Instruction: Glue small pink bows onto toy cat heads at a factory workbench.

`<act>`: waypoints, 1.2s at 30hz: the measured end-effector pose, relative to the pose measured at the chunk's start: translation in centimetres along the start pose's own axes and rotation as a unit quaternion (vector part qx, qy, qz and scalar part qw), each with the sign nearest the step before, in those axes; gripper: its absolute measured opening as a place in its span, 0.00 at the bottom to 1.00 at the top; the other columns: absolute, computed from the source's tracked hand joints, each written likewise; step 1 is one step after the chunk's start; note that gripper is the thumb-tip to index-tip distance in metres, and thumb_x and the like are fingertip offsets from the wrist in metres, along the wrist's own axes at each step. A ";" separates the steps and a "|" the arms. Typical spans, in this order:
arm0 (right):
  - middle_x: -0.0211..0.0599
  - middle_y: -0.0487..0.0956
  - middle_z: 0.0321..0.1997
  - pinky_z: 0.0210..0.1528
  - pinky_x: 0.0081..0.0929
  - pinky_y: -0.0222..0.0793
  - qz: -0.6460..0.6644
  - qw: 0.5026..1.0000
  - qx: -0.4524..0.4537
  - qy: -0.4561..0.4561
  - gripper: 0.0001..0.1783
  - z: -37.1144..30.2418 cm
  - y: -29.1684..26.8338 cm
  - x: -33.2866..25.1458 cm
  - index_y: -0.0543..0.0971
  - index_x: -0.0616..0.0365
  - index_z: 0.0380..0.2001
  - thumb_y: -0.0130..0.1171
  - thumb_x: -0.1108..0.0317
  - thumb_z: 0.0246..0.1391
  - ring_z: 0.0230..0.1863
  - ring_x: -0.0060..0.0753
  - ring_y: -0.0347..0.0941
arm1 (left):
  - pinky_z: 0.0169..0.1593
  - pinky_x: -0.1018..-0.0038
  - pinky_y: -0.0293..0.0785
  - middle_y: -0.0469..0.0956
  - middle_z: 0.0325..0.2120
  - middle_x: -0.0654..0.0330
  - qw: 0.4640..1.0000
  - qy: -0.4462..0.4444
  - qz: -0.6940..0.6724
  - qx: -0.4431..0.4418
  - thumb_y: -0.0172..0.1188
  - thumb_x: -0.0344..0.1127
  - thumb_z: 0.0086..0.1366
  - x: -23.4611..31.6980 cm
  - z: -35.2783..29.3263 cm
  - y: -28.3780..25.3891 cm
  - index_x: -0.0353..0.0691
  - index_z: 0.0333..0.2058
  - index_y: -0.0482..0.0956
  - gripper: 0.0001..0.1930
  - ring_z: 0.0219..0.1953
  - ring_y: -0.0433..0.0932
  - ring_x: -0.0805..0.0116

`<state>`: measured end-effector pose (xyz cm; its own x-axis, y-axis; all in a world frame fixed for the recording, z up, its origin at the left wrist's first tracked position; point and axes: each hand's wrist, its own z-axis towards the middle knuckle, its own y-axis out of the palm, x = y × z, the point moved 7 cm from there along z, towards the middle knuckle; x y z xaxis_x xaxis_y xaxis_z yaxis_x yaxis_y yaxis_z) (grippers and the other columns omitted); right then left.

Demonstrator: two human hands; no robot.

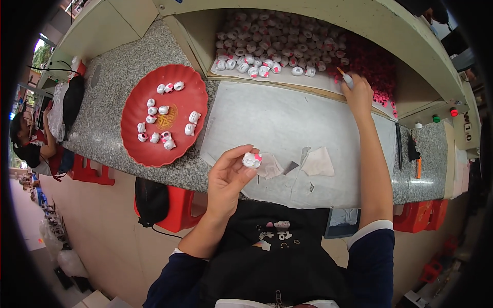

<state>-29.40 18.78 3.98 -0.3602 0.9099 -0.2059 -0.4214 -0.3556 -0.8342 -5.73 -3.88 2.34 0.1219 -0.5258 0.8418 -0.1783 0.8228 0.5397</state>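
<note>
My left hand point(226, 177) is raised over the near edge of the work sheet, its fingers closed round a small white figurine head point(251, 160) with a pink bow. My right hand point(358, 95) reaches to the opening of the shelf. It grips a small white bottle point(348, 80) with a thin orange-brown tip, which points toward the shelf. Beside that hand lies a heap of small pink pieces point(382, 95). Left of them, many white figurine heads point(280, 43) fill the shelf, some showing pink parts.
A red scalloped plate point(134, 138) holds several white heads at the left. Cloth scraps point(318, 162) lie on the white sheet point(246, 118) covering the granite counter point(108, 123). Red stools point(177, 208) stand below. Another person point(38, 146) sits at the far left.
</note>
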 end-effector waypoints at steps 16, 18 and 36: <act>0.38 0.71 0.22 0.26 0.15 0.62 0.697 0.662 -0.190 0.200 0.04 -14.7 -5.7 -13.9 0.71 0.64 0.21 0.52 0.82 0.38 0.22 0.22 0.66 | 0.43 0.77 0.65 0.68 0.39 0.55 0.984 0.092 0.150 -0.039 0.53 0.20 0.48 0.3 -0.5 1.7 0.32 0.38 0.68 0.16 0.42 0.68 0.69; 0.36 0.72 0.24 0.27 0.16 0.62 0.748 0.607 -0.191 0.190 0.05 -15.1 -5.7 -14.8 0.72 0.64 0.21 0.54 0.82 0.37 0.25 0.21 0.67 | 0.43 0.76 0.65 0.69 0.38 0.54 0.976 0.113 0.185 -0.037 0.54 0.19 0.47 0.4 -0.6 1.8 0.33 0.37 0.69 0.15 0.41 0.68 0.68; 0.33 0.71 0.23 0.27 0.13 0.60 0.753 0.571 -0.200 0.261 0.05 -15.9 -3.7 -14.9 0.70 0.62 0.20 0.56 0.79 0.38 0.24 0.18 0.65 | 0.45 0.73 0.63 0.69 0.37 0.49 0.934 0.161 0.302 -0.100 0.54 0.18 0.45 0.8 -0.9 3.0 0.31 0.36 0.70 0.15 0.42 0.68 0.62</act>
<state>-9.27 9.98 2.01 0.2773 -0.3847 -0.8804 0.3007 -0.8355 0.4598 -5.35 -1.62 4.65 0.3514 0.1137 0.9293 -0.1286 0.9891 -0.0724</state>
